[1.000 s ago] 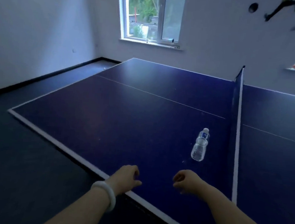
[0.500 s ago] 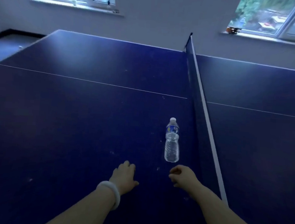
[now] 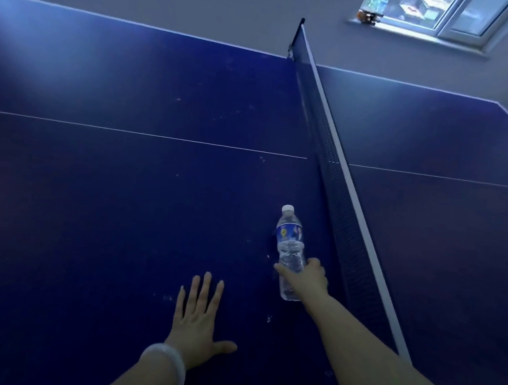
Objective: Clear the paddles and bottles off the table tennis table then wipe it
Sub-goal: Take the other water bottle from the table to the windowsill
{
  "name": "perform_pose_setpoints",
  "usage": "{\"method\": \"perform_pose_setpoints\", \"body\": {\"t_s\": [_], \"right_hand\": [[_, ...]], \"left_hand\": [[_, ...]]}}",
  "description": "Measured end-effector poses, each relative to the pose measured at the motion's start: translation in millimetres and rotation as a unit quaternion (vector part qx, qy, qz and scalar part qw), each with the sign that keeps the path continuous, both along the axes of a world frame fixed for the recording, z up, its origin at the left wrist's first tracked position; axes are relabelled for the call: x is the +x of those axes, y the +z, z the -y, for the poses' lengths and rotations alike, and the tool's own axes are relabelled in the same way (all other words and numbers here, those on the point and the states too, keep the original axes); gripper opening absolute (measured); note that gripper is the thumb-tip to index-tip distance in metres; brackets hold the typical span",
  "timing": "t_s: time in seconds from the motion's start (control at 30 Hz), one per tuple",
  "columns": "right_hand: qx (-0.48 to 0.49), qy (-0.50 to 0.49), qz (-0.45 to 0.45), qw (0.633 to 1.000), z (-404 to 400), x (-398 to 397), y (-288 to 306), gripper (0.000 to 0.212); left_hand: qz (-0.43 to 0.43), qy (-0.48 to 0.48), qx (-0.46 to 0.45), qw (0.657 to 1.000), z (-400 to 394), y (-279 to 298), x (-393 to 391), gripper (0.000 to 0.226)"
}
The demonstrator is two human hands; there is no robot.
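A clear plastic water bottle point(image 3: 289, 240) with a white cap and a blue label stands on the dark blue table tennis table point(image 3: 109, 196), close to the left side of the net. My right hand point(image 3: 307, 275) reaches forward and wraps its fingers and thumb round the bottle's lower half. My left hand point(image 3: 197, 318), a white bangle on its wrist, lies flat on the table with fingers spread, to the left of the bottle and nearer to me. No paddle is in view.
The net point(image 3: 335, 183) with its white top band runs from far centre to near right, splitting the table. A grey wall and a window point(image 3: 443, 15) lie beyond the far edge. White specks dot the table surface.
My view has come closer over the table. My right hand has moved forward from a loose fist and taken hold of the bottle. My left hand has opened flat onto the table.
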State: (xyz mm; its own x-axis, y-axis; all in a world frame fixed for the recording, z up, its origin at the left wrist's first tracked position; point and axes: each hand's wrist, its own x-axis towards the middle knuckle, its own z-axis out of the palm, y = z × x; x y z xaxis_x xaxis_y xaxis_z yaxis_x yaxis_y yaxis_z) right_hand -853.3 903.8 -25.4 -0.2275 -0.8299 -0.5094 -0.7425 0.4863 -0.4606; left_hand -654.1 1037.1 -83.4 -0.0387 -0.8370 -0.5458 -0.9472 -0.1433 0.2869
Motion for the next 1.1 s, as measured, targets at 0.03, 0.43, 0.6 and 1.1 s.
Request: {"method": "perform_pose_setpoints", "body": {"t_s": [0.03, 0.43, 0.6, 1.1], "right_hand": [[0.007, 0.002, -0.009, 1.000, 5, 4, -1, 0.095], [-0.054, -0.105, 0.083, 0.990, -26, 5, -16, 0.050], [-0.120, -0.199, 0.263, 0.937, -53, -3, 9, 0.042], [-0.210, -0.172, 0.245, 0.931, -149, -45, 55, 0.057]], "left_hand": [[0.003, -0.002, -0.002, 1.000, 1, 0, 0, 0.125], [0.009, -0.002, 0.002, 1.000, 0, 0, -1, 0.125], [0.008, -0.017, 0.012, 1.000, 1, -1, 2, 0.127], [0.028, -0.033, 0.000, 0.999, 0, 37, -9, 0.111]]}}
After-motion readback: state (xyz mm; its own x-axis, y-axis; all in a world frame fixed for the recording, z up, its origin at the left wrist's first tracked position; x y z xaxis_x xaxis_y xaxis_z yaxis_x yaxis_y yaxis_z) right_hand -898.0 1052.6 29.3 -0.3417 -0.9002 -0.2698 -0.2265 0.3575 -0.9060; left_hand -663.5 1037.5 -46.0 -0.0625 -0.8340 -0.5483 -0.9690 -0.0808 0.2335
